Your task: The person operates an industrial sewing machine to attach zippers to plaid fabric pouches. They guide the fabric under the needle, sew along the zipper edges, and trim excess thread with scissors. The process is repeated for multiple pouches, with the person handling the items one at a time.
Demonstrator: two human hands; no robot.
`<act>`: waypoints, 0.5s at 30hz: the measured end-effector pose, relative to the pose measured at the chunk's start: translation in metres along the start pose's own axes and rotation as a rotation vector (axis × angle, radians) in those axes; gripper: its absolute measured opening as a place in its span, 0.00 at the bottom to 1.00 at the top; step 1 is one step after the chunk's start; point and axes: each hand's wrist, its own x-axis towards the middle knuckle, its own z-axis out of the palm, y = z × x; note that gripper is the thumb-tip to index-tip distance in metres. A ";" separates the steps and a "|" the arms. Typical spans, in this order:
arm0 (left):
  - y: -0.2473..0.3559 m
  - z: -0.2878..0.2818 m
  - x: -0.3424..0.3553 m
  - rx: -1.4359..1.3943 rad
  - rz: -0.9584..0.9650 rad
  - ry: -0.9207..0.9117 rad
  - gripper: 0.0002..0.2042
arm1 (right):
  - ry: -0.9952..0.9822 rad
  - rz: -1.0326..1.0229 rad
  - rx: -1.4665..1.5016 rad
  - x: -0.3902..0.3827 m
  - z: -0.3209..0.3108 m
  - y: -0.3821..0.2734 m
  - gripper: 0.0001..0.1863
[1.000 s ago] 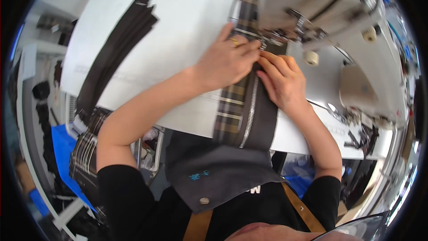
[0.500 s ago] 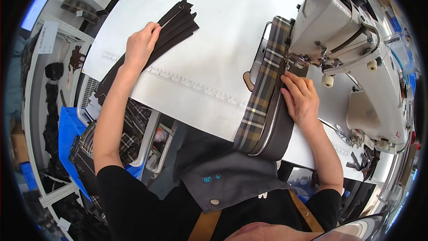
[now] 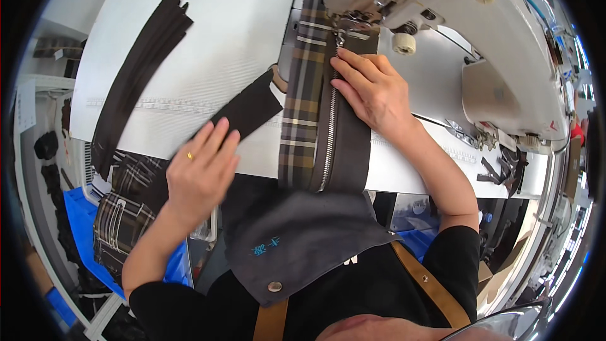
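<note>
My left hand (image 3: 202,173) holds a dark brown fabric strip (image 3: 249,110), its fingers on top and its thumb hidden. The strip's far end reaches the edge of a plaid fabric panel (image 3: 300,113). A metal zipper (image 3: 331,126) runs lengthwise between the plaid and a dark brown band (image 3: 350,151). Fingertips of my right hand (image 3: 379,95) press and grip this panel beside the zipper, just below the presser foot (image 3: 341,39) of the sewing machine (image 3: 435,38). The panel's far end passes under the machine, and its near end hangs at the table edge.
A fanned stack of dark strips (image 3: 136,76) lies on the white table (image 3: 214,38), left of my hands. Dark scraps (image 3: 505,167) sit at the right. Below the left edge, a blue bin (image 3: 82,221) stands by plaid pieces (image 3: 123,218). My grey apron (image 3: 290,233) meets the table's front.
My left hand has left the strip stack and come right and nearer, carrying one strip to the panel. My right hand stays at the zipper. The whole view has shifted.
</note>
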 end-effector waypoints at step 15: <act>-0.038 0.007 0.046 -0.029 0.371 -0.202 0.20 | -0.011 0.053 0.034 -0.002 -0.002 0.001 0.15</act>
